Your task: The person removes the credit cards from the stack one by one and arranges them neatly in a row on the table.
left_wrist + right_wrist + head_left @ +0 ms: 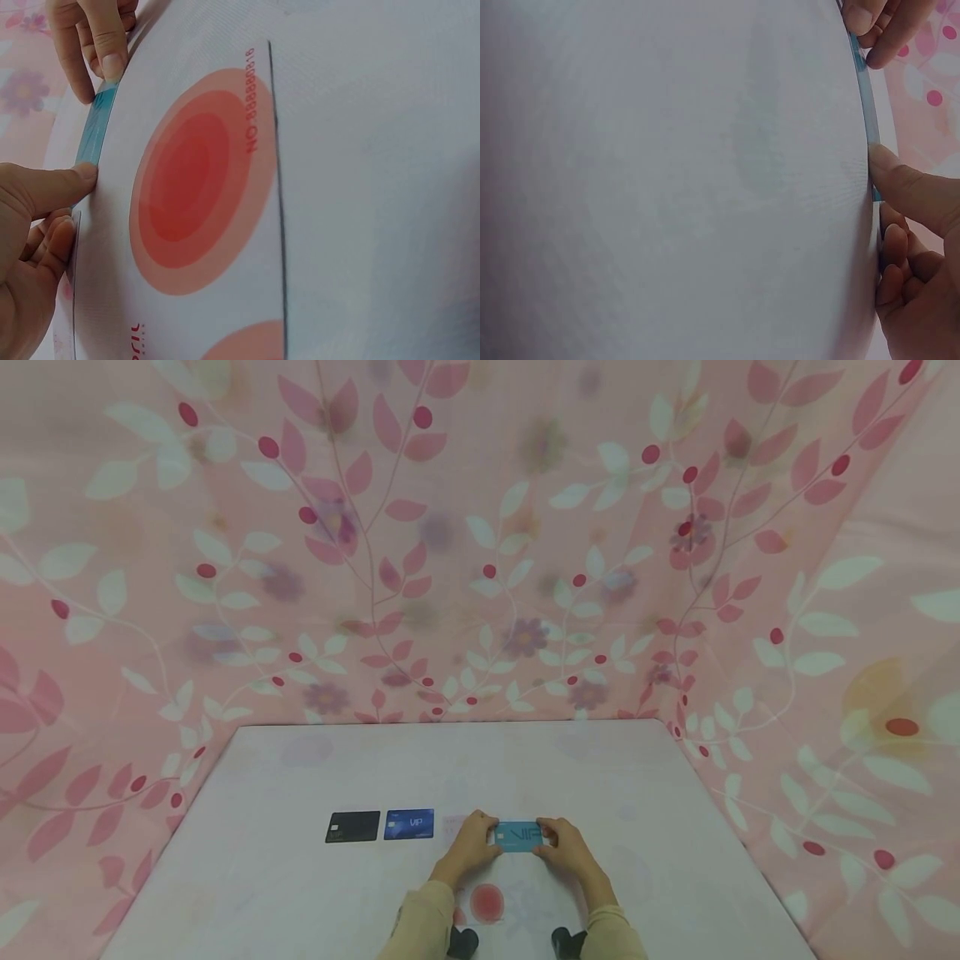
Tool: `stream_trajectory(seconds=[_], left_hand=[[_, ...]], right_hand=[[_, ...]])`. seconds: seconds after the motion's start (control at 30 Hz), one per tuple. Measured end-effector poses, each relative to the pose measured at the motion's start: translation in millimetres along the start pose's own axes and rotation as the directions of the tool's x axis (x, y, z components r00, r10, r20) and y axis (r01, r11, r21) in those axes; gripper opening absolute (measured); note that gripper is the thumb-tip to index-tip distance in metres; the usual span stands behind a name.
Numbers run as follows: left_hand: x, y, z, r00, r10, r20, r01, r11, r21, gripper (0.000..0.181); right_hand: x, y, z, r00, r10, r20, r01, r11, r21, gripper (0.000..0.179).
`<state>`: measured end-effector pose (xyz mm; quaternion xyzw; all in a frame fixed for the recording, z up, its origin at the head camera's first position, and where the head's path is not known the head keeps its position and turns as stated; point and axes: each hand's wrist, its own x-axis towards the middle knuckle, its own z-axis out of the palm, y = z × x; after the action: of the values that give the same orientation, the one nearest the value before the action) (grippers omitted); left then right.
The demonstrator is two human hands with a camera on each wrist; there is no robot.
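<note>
A light-blue VIP card (pixel 519 837) is held between both hands, close to the white tabletop. At its left end my left hand (pixel 471 845) pinches it between thumb and curled fingers. My right hand (pixel 567 846) grips the opposite end the same way. Seen from the left wrist, the teal card (pixel 96 127) stands edge-on between the two thumbs. In the right wrist view only a thin strip of the card (pixel 866 97) shows past the thumb. Left of the hands, a dark-blue VIP card (pixel 409 824) lies beside a black card (pixel 353 827).
A white card with red circles (pixel 487 903) lies between the forearms. Black wrist devices (pixel 462 942) sit by the cream sleeves. Floral pink cloth (pixel 450 568) rises behind and beside the white table (pixel 300 893).
</note>
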<state>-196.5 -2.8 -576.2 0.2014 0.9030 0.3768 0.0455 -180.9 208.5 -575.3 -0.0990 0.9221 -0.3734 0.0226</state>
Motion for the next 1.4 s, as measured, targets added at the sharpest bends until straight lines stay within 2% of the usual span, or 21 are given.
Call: stream_trajectory(seconds=[0.6, 0.97, 1.4], left_hand=[[0.0, -2.2, 2.3, 1.000, 0.005, 0.001, -0.005, 1.000, 0.002, 0.046], [-1.0, -3.0, 1.8, 1.000, 0.021, -0.009, -0.021, 1.000, 0.004, 0.046], [-1.8, -1.6, 0.3, 1.000, 0.019, -0.007, -0.019, 1.000, -0.005, 0.047]], right_hand=[[-2.6, 0.3, 2.6, 1.000, 0.008, -0.015, -0.008, 1.000, 0.000, 0.049], [-4.2, -3.0, -0.4, 1.000, 0.009, 0.012, -0.009, 1.000, -0.006, 0.051], [-7.3, -5.4, 2.6, 1.000, 0.026, -0.012, -0.026, 1.000, -0.002, 0.051]])
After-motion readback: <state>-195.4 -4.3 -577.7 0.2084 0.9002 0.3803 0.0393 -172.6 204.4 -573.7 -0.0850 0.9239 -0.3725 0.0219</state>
